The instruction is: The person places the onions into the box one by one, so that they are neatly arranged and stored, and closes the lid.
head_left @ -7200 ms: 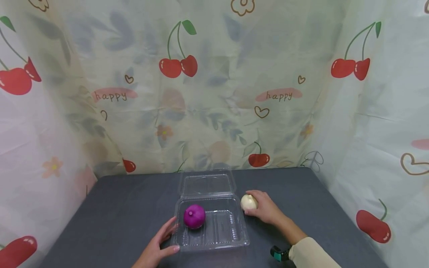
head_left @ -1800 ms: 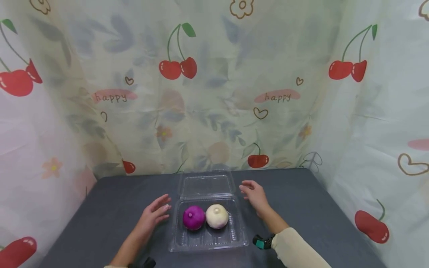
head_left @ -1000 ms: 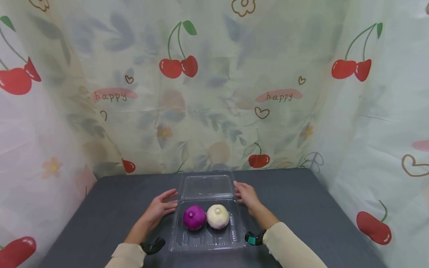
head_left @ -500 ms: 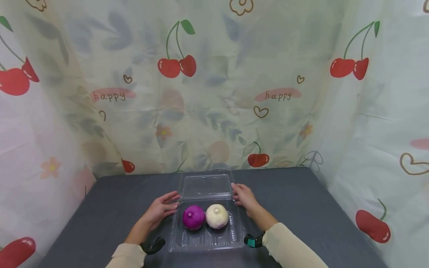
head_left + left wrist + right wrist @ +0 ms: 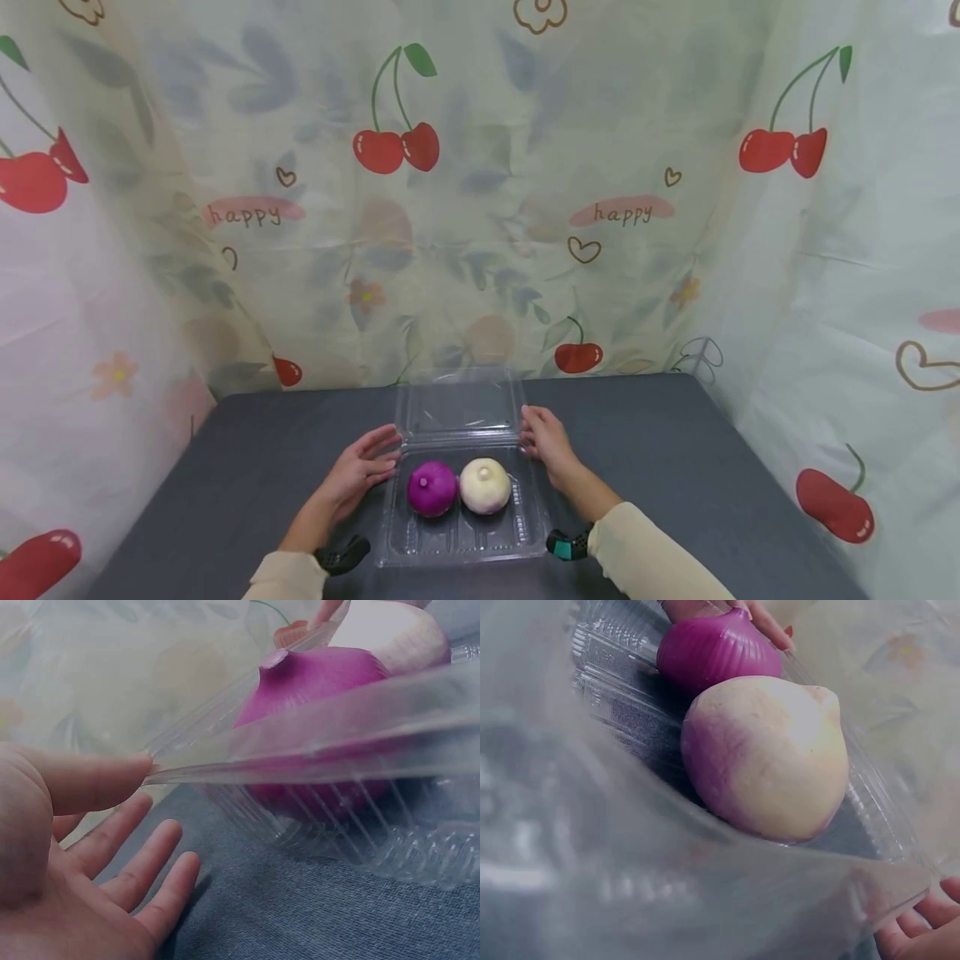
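A clear plastic clamshell container [image 5: 459, 550] stands on the table with its lid [image 5: 459, 414] tilted up behind the base. Inside the base sit a purple onion [image 5: 432, 489] and, right beside it, a white onion-shaped bulb [image 5: 484, 486], tinged purple on one side in the right wrist view. My left hand [image 5: 356, 475] pinches the container's left edge near the lid; in the left wrist view the thumb lies on the plastic, the index finger is mostly hidden and the other fingers spread loosely. At the right edge of the lid, my right hand [image 5: 550, 442] grips the plastic with its fingertips.
A dark grey table [image 5: 660, 475] surrounds the container. Printed fabric [image 5: 480, 275] with cherries hangs behind it and at both sides, close to the table's edges. Dark bands [image 5: 570, 544] sit on both wrists.
The white bulb has gone from my right hand into the container beside the purple onion. Both hands have then come to the lid's sides, and the lid has just tilted upward.
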The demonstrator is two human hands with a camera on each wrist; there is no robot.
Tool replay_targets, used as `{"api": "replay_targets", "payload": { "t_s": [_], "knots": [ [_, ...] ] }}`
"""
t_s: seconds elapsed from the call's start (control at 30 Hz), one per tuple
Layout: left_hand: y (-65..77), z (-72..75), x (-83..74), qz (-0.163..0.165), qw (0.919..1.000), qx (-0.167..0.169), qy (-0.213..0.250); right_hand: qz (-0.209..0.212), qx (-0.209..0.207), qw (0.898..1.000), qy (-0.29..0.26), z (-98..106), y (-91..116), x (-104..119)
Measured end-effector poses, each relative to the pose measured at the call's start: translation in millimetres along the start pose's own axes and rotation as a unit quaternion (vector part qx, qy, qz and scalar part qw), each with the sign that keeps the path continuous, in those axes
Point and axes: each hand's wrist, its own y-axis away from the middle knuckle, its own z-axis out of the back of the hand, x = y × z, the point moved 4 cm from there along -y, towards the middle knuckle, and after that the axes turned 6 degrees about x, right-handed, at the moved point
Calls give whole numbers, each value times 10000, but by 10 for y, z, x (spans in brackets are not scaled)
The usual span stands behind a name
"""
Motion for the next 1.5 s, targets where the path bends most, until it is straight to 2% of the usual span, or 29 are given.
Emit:
{"api": "replay_targets", "payload": {
  "t_s": [0.1, 0.37, 0.57, 0.83, 1.03, 1.23, 1.4, 1.5],
  "knots": [
    [-6, -6, 15, -111, 9998, -66, 128, 112, -50, 9999, -25, 21, -10, 35],
    [12, -18, -1, -359, 9988, -312, 129, 626, -321, 9961, 536, 83, -22, 135],
    [5, -29, -10, -440, 9977, -512, 106, 720, -550, 9936, 678, 128, -32, 213],
    [-5, -53, -9, -458, 9963, -721, 10, 866, -490, 9940, 449, 153, -74, 376],
    [-12, -51, -42, -415, 9955, -826, -190, 1063, -340, 9938, -3, 131, -46, 455],
    [4, -50, -206, -570, 9934, -884, -459, 1124, -224, 9926, -406, 131, -16, 509],
    [44, -81, -405, -649, 9855, -1055, -1164, 1102, -170, 9925, -499, 148, 6, 526],
    [90, -127, -546, -751, 9820, -1107, -1335, 1163, -171, 9918, -503, 154, 29, 532]
  ]
}}
